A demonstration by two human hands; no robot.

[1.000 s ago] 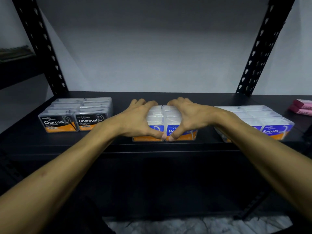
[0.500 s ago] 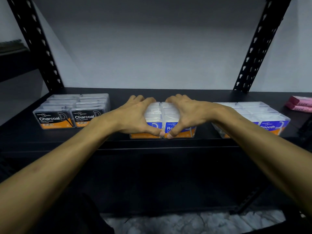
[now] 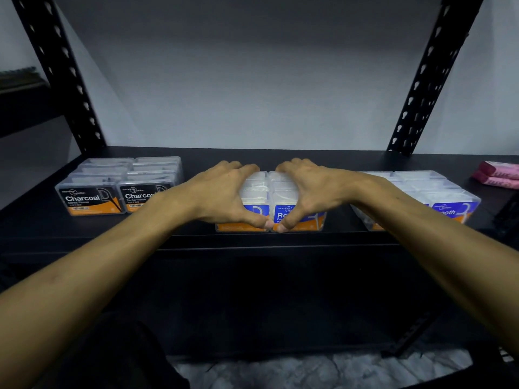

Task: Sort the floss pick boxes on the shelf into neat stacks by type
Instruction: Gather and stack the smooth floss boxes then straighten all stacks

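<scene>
1. Both hands were cupped around the middle group of floss pick boxes (image 3: 269,192), which sat at the front edge of the black shelf (image 3: 337,161).
2. On the group's near-left side, the left hand (image 3: 224,192) lay with its fingers draped over the top towards the back and its thumb pressed against the blue and orange front label.
3. Mirroring it, the right hand (image 3: 311,189) covered the right side, fingers curled over the back corner, thumb down on the front of the box whose label began "Ro".
4. The two thumb tips nearly met at the seam between the two front boxes, so the hands clasped the group from both sides, neither one lifted off.
5. This middle group stood two boxes wide, clear lids up, several rows deep; how many rows could not be told under the hands.
6. To the left, well apart, stood the Charcoal boxes (image 3: 118,186), two wide with black and orange labels facing forward, in tidy rows.
7. To the right, the Smooth boxes (image 3: 438,192) formed a similar block with blue labels, partly hidden by the right forearm.
8. Farther right, near the frame's edge, lay two pink packets (image 3: 498,174), one on the other.
9. Two black perforated uprights (image 3: 429,74) rose from the shelf's rear corners against a pale wall.
</scene>
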